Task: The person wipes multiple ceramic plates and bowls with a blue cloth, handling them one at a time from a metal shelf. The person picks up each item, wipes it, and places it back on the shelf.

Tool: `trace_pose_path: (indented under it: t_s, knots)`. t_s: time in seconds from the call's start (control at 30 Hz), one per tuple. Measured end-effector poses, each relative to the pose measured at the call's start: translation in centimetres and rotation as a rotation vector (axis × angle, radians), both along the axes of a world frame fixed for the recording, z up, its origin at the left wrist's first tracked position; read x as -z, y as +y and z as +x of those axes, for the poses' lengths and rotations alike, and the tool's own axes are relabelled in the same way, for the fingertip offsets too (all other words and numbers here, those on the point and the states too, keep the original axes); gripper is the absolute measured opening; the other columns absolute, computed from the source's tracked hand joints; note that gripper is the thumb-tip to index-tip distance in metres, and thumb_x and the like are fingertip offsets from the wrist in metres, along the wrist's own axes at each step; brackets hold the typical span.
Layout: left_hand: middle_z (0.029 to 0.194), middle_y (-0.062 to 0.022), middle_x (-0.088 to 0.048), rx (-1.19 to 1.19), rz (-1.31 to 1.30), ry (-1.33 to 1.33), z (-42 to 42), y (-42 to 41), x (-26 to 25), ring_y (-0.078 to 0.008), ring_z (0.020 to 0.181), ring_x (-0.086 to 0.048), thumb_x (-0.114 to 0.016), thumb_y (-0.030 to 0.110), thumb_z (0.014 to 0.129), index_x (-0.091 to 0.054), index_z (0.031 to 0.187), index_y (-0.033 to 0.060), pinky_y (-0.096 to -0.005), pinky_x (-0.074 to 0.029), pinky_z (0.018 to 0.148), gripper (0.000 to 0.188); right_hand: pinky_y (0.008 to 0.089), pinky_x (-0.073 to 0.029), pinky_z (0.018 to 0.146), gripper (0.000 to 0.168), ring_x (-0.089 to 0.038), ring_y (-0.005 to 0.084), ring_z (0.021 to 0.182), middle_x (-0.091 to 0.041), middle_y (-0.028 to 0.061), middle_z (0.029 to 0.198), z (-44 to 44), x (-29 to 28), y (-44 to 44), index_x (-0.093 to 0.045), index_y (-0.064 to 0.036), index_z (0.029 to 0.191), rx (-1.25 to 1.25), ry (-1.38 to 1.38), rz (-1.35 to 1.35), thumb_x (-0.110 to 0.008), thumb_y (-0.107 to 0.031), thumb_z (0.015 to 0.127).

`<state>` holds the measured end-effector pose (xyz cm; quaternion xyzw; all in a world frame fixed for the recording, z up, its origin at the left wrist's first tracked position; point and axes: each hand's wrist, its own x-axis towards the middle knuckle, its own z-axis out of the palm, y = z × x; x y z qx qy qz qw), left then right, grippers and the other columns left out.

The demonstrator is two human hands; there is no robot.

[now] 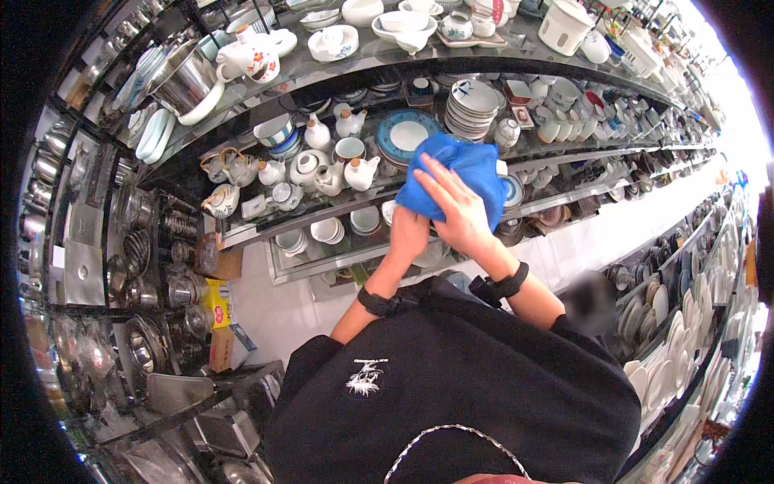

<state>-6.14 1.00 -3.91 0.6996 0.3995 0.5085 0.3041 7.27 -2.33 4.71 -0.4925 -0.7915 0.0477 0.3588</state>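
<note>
A blue cloth [462,160] is held between my two hands, in front of the shelves. My left hand [410,233] is at its lower left edge, its fingers hidden under the fabric. Over the top of the cloth lies my right hand [456,202], fingers stretched and pressing on it. Whether the cloth wraps around something cannot be seen. Just beyond it are a blue-rimmed plate [408,134] with a white centre and a stack of patterned bowls [471,109]. White spouted bottles [361,173] and a round white teapot [306,169] stand to the left on the same shelf.
Higher up, a shelf holds a flowered white teapot [257,57], a steel pot [184,78] and a white lidded canister [565,27]. Stacked white bowls [326,230] sit lower down. Steel ware lines the left rack [145,348]; upright plates [665,369] fill the right one.
</note>
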Motion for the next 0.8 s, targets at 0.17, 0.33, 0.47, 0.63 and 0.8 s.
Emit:
trace_pose_path:
  t_s: [0.17, 0.33, 0.47, 0.63, 0.8]
  knots:
    - [0.097, -0.0219, -0.072, 0.025, -0.174, -0.076, -2.1, -0.4, -0.2, -0.0378, 0.091, -0.071, -0.055, 0.018, 0.098, -0.064, 0.11, -0.0003, -0.0437, -0.053, 0.077, 0.024, 0.0497, -0.04, 0.115, 0.084, -0.05, 0.0323, 0.137, -0.047, 0.0131, 0.153, 0.6, 1.0, -1.2, -0.054, -0.009, 0.141, -0.101, -0.104, -0.017, -0.071, 0.003, 0.059]
    - [0.064, -0.002, -0.055, -0.085, -0.439, -0.229, -2.7, -0.3, -0.7, -0.009, 0.048, -0.049, -0.046, 0.035, 0.108, -0.06, 0.095, -0.0007, -0.029, -0.037, 0.043, 0.04, 0.0512, -0.026, 0.121, 0.081, -0.04, 0.0341, 0.143, -0.043, 0.012, 0.156, 2.2, 1.8, -0.6, -0.048, -0.012, 0.145, 0.21, 0.029, -0.019, -0.066, 0.004, 0.068]
    - [0.066, 0.0021, -0.056, -0.087, -0.517, -0.512, -1.9, -1.0, -2.2, -0.0053, 0.048, -0.047, -0.043, 0.037, 0.109, -0.06, 0.098, 0.0017, -0.0242, -0.036, 0.042, 0.041, 0.0372, -0.037, 0.111, 0.057, -0.051, 0.0233, 0.131, -0.053, 0.0144, 0.141, 3.1, 6.0, -0.3, -0.042, -0.003, 0.148, 0.265, 0.917, -0.116, -0.063, -0.008, 0.096]
    - [0.065, 0.0021, -0.054, -0.058, -0.393, -0.287, -2.6, -0.3, -1.4, -0.0055, 0.049, -0.047, -0.044, 0.037, 0.108, -0.061, 0.097, 0.0021, -0.0252, -0.036, 0.044, 0.04, 0.0301, -0.046, 0.096, 0.048, -0.056, 0.0138, 0.11, -0.059, 0.0037, 0.126, 2.8, 7.2, 0.7, -0.046, -0.006, 0.144, 0.119, 1.434, -0.412, -0.062, -0.017, 0.1]
    - [0.067, -0.0129, -0.06, -0.003, -0.339, -0.081, -2.9, -0.6, -1.3, -0.0283, 0.059, -0.059, -0.048, 0.032, 0.106, -0.061, 0.096, -0.002, -0.0404, -0.045, 0.057, 0.038, 0.0288, -0.049, 0.088, 0.042, -0.06, 0.0121, 0.099, -0.064, 0.0028, 0.115, 4.8, 6.5, 1.5, -0.054, -0.005, 0.136, 0.201, 1.386, -0.36, -0.066, -0.015, 0.097]
